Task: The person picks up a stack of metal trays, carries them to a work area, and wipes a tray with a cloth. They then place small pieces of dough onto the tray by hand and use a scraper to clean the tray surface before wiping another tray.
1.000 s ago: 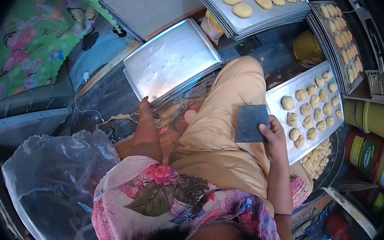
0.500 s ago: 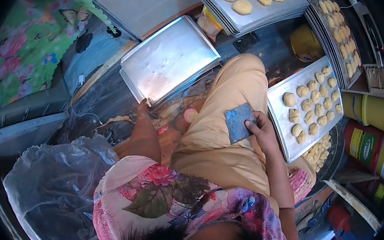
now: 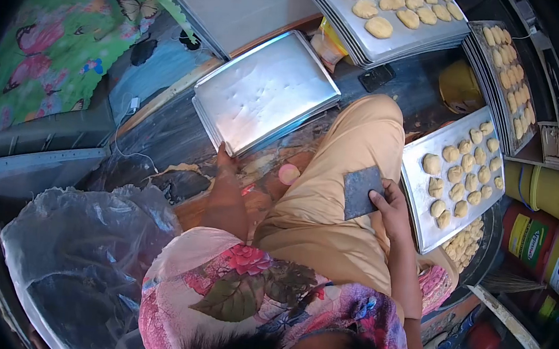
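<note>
My left hand (image 3: pixel 226 161) is at the near corner of a stack of metal baking trays (image 3: pixel 270 87), its fingers closed on the edge and partly hidden. The top tray has a bare, shiny, slightly dented surface. Over my lap, my right hand (image 3: pixel 393 206) grips a flat, dark, square scraper (image 3: pixel 360 192) by its right edge, thumb on top. Just right of that hand, a tilted baking tray (image 3: pixel 420 167) carries several rows of pale dough pieces (image 3: pixel 466 163). More small dough pieces (image 3: pixel 465 244) lie in a round dark container beneath it.
Stacked trays with flattened dough (image 3: pixel 379 27) stand at the top, and another loaded stack (image 3: pixel 510 82) is at upper right. A phone (image 3: pixel 376 78) and a yellow bucket (image 3: pixel 461 87) are on the floor. Tubs (image 3: pixel 544 191) line the right; clear plastic sheeting (image 3: pixel 87 244) lies left.
The view has shifted, so the trays appear farther right. The scraper has tilted slightly and looks darker. My left hand stays at the tray corner.
</note>
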### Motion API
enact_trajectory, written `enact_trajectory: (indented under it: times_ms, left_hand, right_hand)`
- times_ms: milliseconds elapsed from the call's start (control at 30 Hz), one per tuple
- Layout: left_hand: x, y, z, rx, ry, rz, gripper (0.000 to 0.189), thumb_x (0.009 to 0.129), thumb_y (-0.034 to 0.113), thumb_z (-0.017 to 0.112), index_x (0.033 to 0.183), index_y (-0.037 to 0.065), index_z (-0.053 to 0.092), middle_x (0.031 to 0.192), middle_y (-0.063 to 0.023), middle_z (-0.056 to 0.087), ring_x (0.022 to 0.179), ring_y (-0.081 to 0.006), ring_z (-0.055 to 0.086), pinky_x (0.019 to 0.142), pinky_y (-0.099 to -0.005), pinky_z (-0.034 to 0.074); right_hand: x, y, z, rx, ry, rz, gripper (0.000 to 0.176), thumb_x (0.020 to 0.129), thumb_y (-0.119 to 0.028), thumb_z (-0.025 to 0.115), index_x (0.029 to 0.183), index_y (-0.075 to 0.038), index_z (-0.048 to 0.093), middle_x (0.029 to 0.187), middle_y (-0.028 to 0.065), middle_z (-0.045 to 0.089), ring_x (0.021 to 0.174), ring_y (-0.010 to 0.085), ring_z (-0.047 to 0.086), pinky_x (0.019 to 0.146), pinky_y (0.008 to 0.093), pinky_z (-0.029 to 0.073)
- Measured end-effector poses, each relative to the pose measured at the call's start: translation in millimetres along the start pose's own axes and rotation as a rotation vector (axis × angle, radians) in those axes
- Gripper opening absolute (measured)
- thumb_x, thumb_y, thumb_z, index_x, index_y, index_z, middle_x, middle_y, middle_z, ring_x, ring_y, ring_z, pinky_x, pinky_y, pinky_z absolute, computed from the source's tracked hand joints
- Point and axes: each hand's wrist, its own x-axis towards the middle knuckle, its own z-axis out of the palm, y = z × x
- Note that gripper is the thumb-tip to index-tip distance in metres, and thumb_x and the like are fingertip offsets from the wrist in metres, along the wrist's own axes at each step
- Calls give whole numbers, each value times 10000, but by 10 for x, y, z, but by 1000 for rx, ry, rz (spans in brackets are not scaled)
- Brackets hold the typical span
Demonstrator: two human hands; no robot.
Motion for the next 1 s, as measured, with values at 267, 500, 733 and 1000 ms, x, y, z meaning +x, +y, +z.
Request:
enact_trajectory:
  times_ms: [267,500,733,1000]
  left_hand:
    - [-814,436,168,491,-263,21,412,863,512,622,1035,138,605,846,-38,649,626,-171,593,484,-313,478]
    - [-1039,560,337,236,-416,233,381,891,324,638,1121,27,575,1059,-97,652,915,-236,648,685,-384,537]
    - [-1883,1223,942,159,-502,548,201,745,64,636,927,-18,615,869,-93,620,787,-234,613,766,-364,489]
    - [-3307,1762,1408,437,-359,762,72,725,95,644,746,26,639,718,-43,591,697,-177,582,615,-320,466]
  right_hand:
    - [42,85,36,7,-5,-84,318,881,-45,618,1165,-40,476,881,8,573,789,79,518,709,226,416]
    - [-37,53,-2,-24,-64,-68,430,880,-12,611,1257,-35,405,909,18,570,854,95,530,787,244,419]
    - [-95,282,-143,-253,-71,-378,696,831,-136,705,1388,-34,301,1178,152,520,1087,204,507,952,349,399]
    - [-308,246,-307,-378,-80,-419,826,774,-226,767,1429,-76,285,1069,140,497,898,207,527,819,339,449]
